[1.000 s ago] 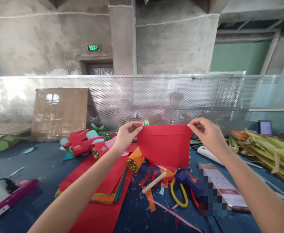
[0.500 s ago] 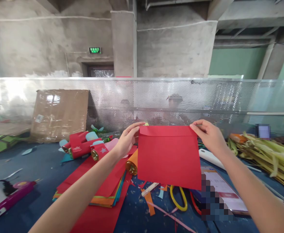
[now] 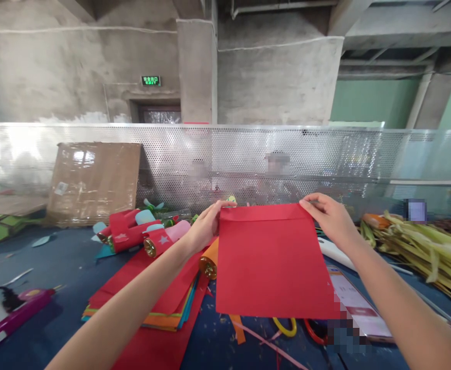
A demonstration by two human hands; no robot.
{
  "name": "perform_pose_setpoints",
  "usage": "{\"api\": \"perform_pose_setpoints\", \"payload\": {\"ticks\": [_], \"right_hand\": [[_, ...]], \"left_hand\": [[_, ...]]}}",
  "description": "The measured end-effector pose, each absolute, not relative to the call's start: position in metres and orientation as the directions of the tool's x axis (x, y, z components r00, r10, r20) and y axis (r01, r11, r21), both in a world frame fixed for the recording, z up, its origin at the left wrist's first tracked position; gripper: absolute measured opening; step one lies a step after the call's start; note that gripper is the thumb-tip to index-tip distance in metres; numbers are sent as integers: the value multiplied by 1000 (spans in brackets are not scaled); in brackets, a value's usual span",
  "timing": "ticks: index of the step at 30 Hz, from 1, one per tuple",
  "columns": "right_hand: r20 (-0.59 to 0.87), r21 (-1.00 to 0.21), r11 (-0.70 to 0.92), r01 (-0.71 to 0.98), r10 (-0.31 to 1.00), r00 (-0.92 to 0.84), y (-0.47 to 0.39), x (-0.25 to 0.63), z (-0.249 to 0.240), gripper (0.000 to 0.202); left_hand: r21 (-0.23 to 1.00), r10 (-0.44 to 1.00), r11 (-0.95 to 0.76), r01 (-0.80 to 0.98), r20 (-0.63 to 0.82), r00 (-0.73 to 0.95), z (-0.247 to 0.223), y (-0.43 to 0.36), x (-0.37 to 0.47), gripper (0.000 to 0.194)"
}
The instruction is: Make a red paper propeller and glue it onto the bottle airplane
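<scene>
A sheet of red paper (image 3: 271, 267) hangs between my two hands, with a narrow fold along its top edge. My left hand (image 3: 206, 224) pinches the upper left corner. At the upper right corner, the thumb and fingers of my right hand (image 3: 327, 216) are closed on the same sheet. Behind and left of it lies a stack of coloured paper (image 3: 159, 303), red on top with yellow, orange and blue edges below. An orange paper roll (image 3: 209, 261) with a shiny gold end sits beside the stack, partly covered by the held sheet.
Red paper rolls (image 3: 132, 228) lie at the back left, before a leaning cardboard sheet (image 3: 96, 182). A purple power strip (image 3: 15, 318) is at left. Scissors with a yellow handle (image 3: 287, 329), a phone (image 3: 358, 303), a white tool (image 3: 337, 253) and corn husks (image 3: 421, 246) lie right.
The red sheet has tilted, its lower edge coming down and nearer, so it covers more of the scraps and scissors. Both hands keep their hold on its top corners.
</scene>
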State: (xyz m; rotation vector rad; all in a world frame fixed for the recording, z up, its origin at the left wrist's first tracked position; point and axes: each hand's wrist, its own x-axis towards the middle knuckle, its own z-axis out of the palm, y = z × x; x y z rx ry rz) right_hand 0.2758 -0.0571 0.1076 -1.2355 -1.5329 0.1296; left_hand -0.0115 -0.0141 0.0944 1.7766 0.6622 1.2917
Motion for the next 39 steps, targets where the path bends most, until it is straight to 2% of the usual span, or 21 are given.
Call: {"api": "perform_pose_setpoints", "payload": {"ticks": [4, 8, 13, 15, 19, 26, 33, 37, 39], "right_hand": [[627, -691, 451, 565, 763, 158, -53, 279, 106, 29], [583, -741, 451, 498, 800, 143, -52, 277, 106, 30], [477, -786, 426, 448, 879, 0, -57, 272, 106, 28], [426, -785, 418, 457, 900, -92, -60, 270, 106, 28], [360, -742, 432, 513, 902, -238, -64, 263, 106, 33], [286, -578, 518, 630, 852, -438, -70, 250, 103, 34], [247, -511, 534, 673, 841, -481, -71, 247, 101, 43], [283, -468, 529, 708, 849, -447, -69, 248, 101, 29], [292, -459, 509, 728, 861, -417, -69, 249, 101, 39]], "left_hand": [[899, 758, -354, -259, 438, 483, 92, -12, -13, 46], [913, 790, -366, -179, 406, 459, 93, -13, -15, 50], [922, 856, -373, -100, 384, 346, 91, -8, -15, 23], [930, 866, -351, -105, 366, 340, 90, -5, -16, 22], [953, 883, -292, -81, 301, 361, 89, -4, -18, 26], [982, 911, -187, 19, 167, 378, 90, -8, -16, 31], [991, 912, -131, 22, 112, 395, 92, -12, -12, 28], [993, 904, -121, -7, 113, 413, 91, -12, -12, 28], [992, 892, -118, -36, 122, 435, 91, -11, -12, 29]]}}
